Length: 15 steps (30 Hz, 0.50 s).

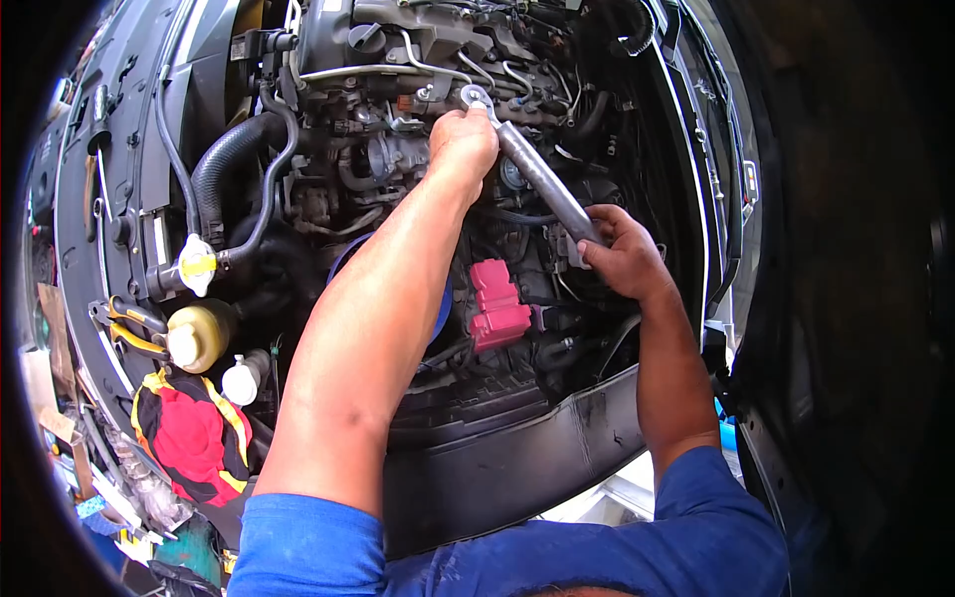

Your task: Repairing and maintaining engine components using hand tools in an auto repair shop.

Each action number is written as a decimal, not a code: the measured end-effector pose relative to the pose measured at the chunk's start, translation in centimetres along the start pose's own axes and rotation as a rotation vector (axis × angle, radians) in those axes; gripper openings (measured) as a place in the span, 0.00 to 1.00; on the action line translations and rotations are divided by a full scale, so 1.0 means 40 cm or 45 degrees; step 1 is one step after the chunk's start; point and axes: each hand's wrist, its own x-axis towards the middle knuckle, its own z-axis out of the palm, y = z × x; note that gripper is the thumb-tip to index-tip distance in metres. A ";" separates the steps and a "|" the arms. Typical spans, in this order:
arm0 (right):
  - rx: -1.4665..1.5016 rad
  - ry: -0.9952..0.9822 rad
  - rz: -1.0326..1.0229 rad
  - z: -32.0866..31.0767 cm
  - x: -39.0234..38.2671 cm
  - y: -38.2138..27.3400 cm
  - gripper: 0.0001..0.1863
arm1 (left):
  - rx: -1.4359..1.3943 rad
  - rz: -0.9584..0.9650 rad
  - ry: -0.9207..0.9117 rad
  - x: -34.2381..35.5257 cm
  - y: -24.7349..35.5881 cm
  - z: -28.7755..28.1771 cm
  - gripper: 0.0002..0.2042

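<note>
A wrench (545,179) with a ringed head and a thick grey handle is held slantwise over the engine (418,30), its head beside the thin metal pipes. The left hand (466,144) is closed at the wrench just below the head; its fingertips are hidden. The handle's lower end is gripped between thumb and fingers by the right hand (627,249).

Containers were noted at left. A yellowed reservoir (211,333) is fitted with its cap; its fluid level cannot be read. Beside it, a smaller reservoir (261,366) is closed by a white cap (240,384); its contents are hidden. Yellow-and-black pliers (139,328) are laid just beside the yellowed reservoir, and a red-and-black cloth item (194,433) is placed below. A pink cover (497,306) is seen between the forearms.
</note>
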 end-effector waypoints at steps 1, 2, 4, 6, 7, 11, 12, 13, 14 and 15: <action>-0.088 0.026 -0.016 -0.001 0.001 0.005 0.27 | -0.017 0.001 -0.007 0.005 -0.005 0.005 0.20; -0.133 0.022 -0.091 0.003 -0.001 0.008 0.27 | -0.032 -0.042 -0.024 0.010 -0.009 0.009 0.20; -0.346 -0.089 0.052 0.034 -0.009 0.008 0.29 | -0.004 -0.004 0.012 0.022 -0.008 0.021 0.20; 0.414 -0.352 0.150 0.089 -0.032 0.010 0.30 | -0.048 -0.047 -0.038 0.027 -0.005 0.035 0.20; 0.616 -0.398 0.201 0.113 -0.036 0.010 0.29 | -0.105 -0.085 -0.097 0.026 -0.002 0.042 0.20; 1.556 -0.626 0.382 0.199 -0.054 0.021 0.23 | -0.216 -0.097 -0.220 0.003 0.015 0.062 0.13; 1.582 -0.665 0.393 0.206 -0.050 0.024 0.23 | -0.229 -0.095 -0.182 -0.004 0.019 0.066 0.12; 1.591 -0.723 0.404 0.208 -0.048 0.027 0.23 | -0.185 -0.089 -0.182 -0.011 0.022 0.069 0.10; 1.665 -0.808 0.361 0.212 -0.041 0.028 0.23 | -0.140 -0.071 -0.189 -0.016 0.027 0.072 0.09; 1.719 -0.807 0.442 0.219 -0.043 0.028 0.20 | 0.007 0.092 -0.167 -0.017 0.029 0.069 0.08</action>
